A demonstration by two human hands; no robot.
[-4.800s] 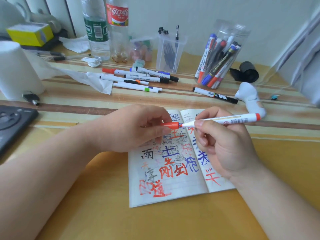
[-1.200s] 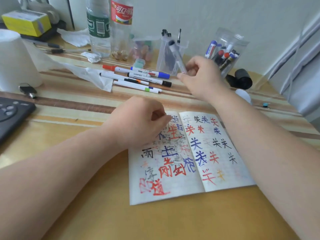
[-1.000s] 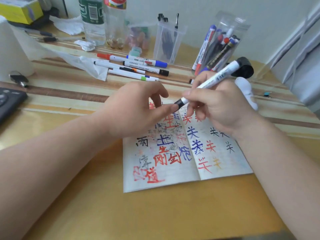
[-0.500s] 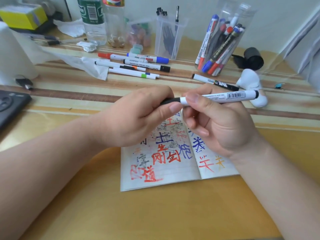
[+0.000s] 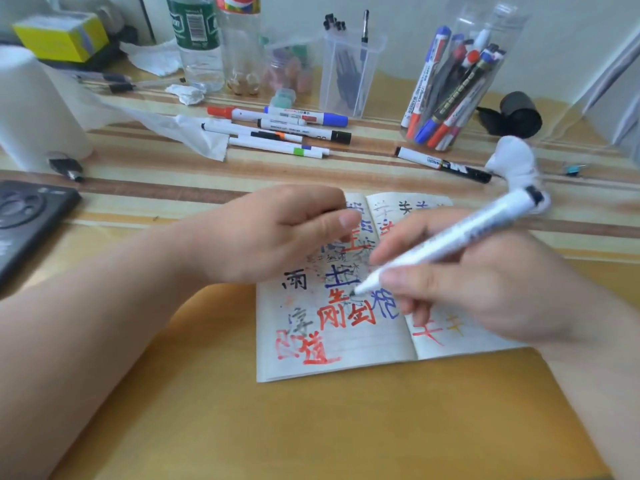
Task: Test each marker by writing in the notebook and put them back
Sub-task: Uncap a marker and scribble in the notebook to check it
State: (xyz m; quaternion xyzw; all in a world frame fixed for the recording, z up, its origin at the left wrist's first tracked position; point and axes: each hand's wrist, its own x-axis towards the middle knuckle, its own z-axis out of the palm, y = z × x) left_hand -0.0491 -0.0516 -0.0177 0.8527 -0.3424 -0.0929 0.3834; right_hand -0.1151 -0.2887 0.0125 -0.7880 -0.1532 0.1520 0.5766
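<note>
An open notebook [image 5: 346, 348] full of red, blue and black characters lies on the yellow desk. My right hand [image 5: 485, 289] grips a white marker [image 5: 460, 233] with a black end. Its uncapped tip points down at the left page, near the spine. My left hand [image 5: 277, 237] hovers over the top of the left page with fingers curled around the marker's black cap, of which only a dark sliver shows. Several capped markers [image 5: 277, 129] lie in a row behind it. A clear jar [image 5: 450, 81] holds several more, and one black-and-white marker [image 5: 443, 164] lies beside it.
A paper roll [image 5: 31, 109] and a dark device [image 5: 27, 220] sit at the left. Two bottles [image 5: 197, 39], a clear pen box [image 5: 349, 71] and a yellow box [image 5: 59, 39] line the back. A white object [image 5: 512, 161] and a black roll [image 5: 516, 114] sit at right.
My right hand fetched a black marker from near the jar and brought it over the notebook. My left hand pulled the cap off, and the marker has tilted tip-down to the left page.
</note>
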